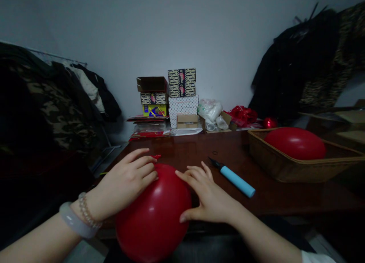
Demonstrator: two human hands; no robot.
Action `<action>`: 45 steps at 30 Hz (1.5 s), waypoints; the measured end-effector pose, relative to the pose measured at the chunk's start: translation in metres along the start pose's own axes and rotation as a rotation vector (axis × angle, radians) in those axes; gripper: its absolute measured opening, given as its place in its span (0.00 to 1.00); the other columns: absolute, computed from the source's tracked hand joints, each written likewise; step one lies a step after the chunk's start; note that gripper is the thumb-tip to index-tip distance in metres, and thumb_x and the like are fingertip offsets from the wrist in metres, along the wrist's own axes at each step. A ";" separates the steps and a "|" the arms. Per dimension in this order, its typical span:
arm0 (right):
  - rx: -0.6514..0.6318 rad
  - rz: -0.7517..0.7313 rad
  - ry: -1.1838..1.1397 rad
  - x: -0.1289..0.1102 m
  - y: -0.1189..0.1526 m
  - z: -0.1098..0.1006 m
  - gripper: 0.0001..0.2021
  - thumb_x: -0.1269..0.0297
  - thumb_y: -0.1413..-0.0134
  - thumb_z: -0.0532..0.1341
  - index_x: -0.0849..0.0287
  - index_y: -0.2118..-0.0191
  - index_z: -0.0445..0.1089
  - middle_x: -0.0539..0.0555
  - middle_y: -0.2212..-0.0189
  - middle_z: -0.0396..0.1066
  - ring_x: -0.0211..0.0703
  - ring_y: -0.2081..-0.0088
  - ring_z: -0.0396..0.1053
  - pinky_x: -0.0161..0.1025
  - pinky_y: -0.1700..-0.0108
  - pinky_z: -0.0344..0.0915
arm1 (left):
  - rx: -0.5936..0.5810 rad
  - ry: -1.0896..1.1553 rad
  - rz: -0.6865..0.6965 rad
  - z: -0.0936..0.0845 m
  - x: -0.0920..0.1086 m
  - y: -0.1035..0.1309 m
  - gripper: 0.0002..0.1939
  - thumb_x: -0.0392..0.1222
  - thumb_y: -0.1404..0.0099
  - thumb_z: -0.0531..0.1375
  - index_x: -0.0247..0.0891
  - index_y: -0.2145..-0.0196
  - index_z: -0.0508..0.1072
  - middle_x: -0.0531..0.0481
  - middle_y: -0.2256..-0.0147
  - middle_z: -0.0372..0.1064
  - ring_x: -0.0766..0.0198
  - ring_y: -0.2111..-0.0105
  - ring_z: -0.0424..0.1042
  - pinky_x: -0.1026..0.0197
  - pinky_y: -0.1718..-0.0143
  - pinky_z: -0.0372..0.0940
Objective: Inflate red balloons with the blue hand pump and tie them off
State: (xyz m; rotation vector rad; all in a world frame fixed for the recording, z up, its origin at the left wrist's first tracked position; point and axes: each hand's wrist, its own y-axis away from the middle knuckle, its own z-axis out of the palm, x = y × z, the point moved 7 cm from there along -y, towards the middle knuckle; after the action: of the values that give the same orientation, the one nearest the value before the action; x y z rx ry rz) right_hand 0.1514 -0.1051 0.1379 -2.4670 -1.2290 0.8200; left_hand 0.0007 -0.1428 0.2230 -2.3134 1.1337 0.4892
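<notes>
A large inflated red balloon (155, 217) is at the table's near edge, between my two hands. My left hand (132, 175) rests on its upper left side with curled fingers; a bangle and a beaded bracelet circle that wrist. My right hand (201, 190) touches the balloon's right side, its fingers spread and the thumb lower down. A small red piece (156, 156) shows just beyond the left fingers. Right of my right hand lies a light blue pump (237, 181) with a black nozzle.
A wicker basket (285, 171) at the right holds another red balloon (296, 143). Stacked boxes (182, 99), plastic bags (210, 110) and red material (242, 116) line the table's far edge. Clothes hang on both sides. A small dark ring (215, 153) lies beyond the pump.
</notes>
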 end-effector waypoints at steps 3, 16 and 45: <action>0.048 -0.004 -0.049 0.003 -0.004 -0.007 0.33 0.39 0.59 0.64 0.50 0.48 0.66 0.56 0.51 0.63 0.52 0.44 0.57 0.57 0.38 0.37 | 0.024 0.023 0.108 -0.005 0.012 0.000 0.10 0.37 0.33 0.52 0.40 0.59 0.73 0.50 0.60 0.72 0.60 0.52 0.66 0.47 0.39 0.48; -0.093 -0.012 -0.062 -0.004 -0.016 0.010 0.53 0.41 0.64 0.67 0.51 0.34 0.42 0.59 0.39 0.54 0.60 0.36 0.44 0.61 0.38 0.27 | -0.034 -0.004 0.105 -0.001 0.018 -0.006 0.08 0.34 0.36 0.55 0.40 0.63 0.73 0.48 0.64 0.72 0.58 0.55 0.67 0.47 0.43 0.52; 0.353 0.299 -0.090 0.101 -0.014 -0.008 0.31 0.46 0.41 0.52 0.53 0.36 0.47 0.59 0.39 0.55 0.51 0.39 0.53 0.53 0.40 0.49 | -0.122 0.044 -0.405 0.034 -0.067 -0.005 0.14 0.46 0.35 0.52 0.41 0.71 0.74 0.47 0.71 0.72 0.57 0.68 0.69 0.54 0.62 0.56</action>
State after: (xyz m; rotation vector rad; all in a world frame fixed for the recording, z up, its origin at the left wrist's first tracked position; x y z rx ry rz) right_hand 0.1957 -0.0158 0.1137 -2.3655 -0.6718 1.1254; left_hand -0.0383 -0.0785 0.2320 -2.5822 0.6387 0.3611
